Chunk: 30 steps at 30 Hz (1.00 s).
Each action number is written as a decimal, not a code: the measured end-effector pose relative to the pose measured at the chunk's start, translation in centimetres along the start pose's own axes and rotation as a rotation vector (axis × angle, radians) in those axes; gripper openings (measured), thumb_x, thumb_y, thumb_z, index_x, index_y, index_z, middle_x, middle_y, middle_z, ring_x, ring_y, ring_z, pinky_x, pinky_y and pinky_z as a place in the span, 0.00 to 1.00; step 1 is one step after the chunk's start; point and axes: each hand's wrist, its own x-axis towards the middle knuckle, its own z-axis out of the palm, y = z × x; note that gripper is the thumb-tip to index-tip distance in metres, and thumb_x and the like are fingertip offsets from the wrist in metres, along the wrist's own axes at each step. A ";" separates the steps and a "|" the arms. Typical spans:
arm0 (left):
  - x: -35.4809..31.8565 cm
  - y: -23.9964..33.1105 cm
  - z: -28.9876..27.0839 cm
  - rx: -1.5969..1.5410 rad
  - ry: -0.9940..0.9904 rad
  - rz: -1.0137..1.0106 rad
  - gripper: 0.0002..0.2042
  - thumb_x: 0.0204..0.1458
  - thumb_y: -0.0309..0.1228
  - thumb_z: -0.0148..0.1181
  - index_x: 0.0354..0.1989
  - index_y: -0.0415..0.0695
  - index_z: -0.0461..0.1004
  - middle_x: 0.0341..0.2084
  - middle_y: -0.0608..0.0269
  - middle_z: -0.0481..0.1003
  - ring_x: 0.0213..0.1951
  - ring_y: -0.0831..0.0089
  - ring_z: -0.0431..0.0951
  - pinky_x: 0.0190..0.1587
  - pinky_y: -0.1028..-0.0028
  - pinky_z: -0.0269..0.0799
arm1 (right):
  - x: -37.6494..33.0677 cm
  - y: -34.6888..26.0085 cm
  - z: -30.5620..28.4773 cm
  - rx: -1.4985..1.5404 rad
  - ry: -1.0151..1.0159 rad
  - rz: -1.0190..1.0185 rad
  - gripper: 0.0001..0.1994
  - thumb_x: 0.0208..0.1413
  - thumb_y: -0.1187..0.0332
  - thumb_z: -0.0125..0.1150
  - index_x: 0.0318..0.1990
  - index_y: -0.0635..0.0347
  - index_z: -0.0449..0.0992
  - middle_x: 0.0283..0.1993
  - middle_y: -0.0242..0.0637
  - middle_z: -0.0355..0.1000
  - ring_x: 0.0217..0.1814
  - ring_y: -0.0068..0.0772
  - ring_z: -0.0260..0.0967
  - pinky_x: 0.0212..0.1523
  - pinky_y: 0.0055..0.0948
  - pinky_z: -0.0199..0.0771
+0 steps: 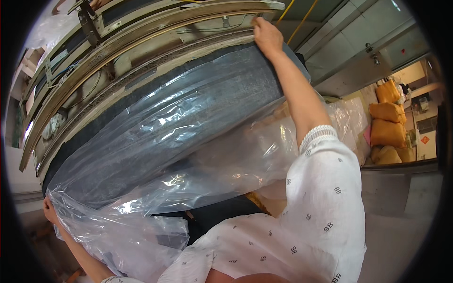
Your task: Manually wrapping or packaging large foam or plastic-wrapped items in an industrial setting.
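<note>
A clear plastic sheet (170, 104) lies over a long dark grey padded surface (226, 75) and drapes down toward my body in shiny folds. At the lower left, my left hand (50, 211) is closed on the bunched edge of the sheet, its fingers partly behind the plastic. My right arm stretches to the far right end of the dark surface. There my right hand (268, 37) is closed with curled fingers beside the end of a metal rail (207, 14); what its fingertips hold is hidden and slightly blurred.
Worn curved metal rails and a bracket (87, 21) of a machine run along the far side, with thin wires. Yellow cords (302, 21) hang beyond my right hand. Orange-yellow bundles (388, 113) are stacked at the right near a metal panel (349, 56) with a latch.
</note>
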 end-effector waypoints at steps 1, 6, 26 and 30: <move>-0.6 0.8 -0.2 0.010 0.004 -0.018 0.17 0.54 0.44 0.51 0.39 0.42 0.75 0.33 0.63 0.76 0.36 0.72 0.73 0.41 0.75 0.65 | 0.3 1.5 -0.2 -0.066 0.011 -0.028 0.12 0.53 0.64 0.45 0.43 0.49 0.69 0.37 0.41 0.72 0.40 0.47 0.69 0.39 0.43 0.68; -0.3 -0.4 -0.2 0.025 0.010 -0.025 0.18 0.54 0.46 0.50 0.40 0.42 0.74 0.35 0.62 0.76 0.36 0.72 0.73 0.42 0.75 0.65 | 1.4 3.2 -0.3 -0.154 -0.087 0.138 0.09 0.54 0.63 0.44 0.40 0.51 0.68 0.35 0.46 0.73 0.38 0.53 0.70 0.38 0.48 0.68; -6.6 11.1 -0.3 -0.268 0.426 -0.153 0.13 0.43 0.42 0.60 0.30 0.45 0.78 0.28 0.59 0.75 0.32 0.66 0.75 0.36 0.71 0.68 | -8.2 -41.1 -2.5 0.197 -0.223 -0.420 0.08 0.50 0.65 0.50 0.38 0.53 0.63 0.26 0.46 0.72 0.28 0.54 0.70 0.26 0.48 0.68; -6.5 12.3 0.2 -0.317 0.516 -0.128 0.11 0.43 0.39 0.60 0.27 0.44 0.77 0.26 0.57 0.74 0.30 0.63 0.74 0.35 0.70 0.68 | -9.9 -52.4 -1.8 0.336 -0.169 -0.572 0.07 0.50 0.66 0.49 0.36 0.54 0.63 0.25 0.45 0.71 0.26 0.52 0.70 0.24 0.48 0.67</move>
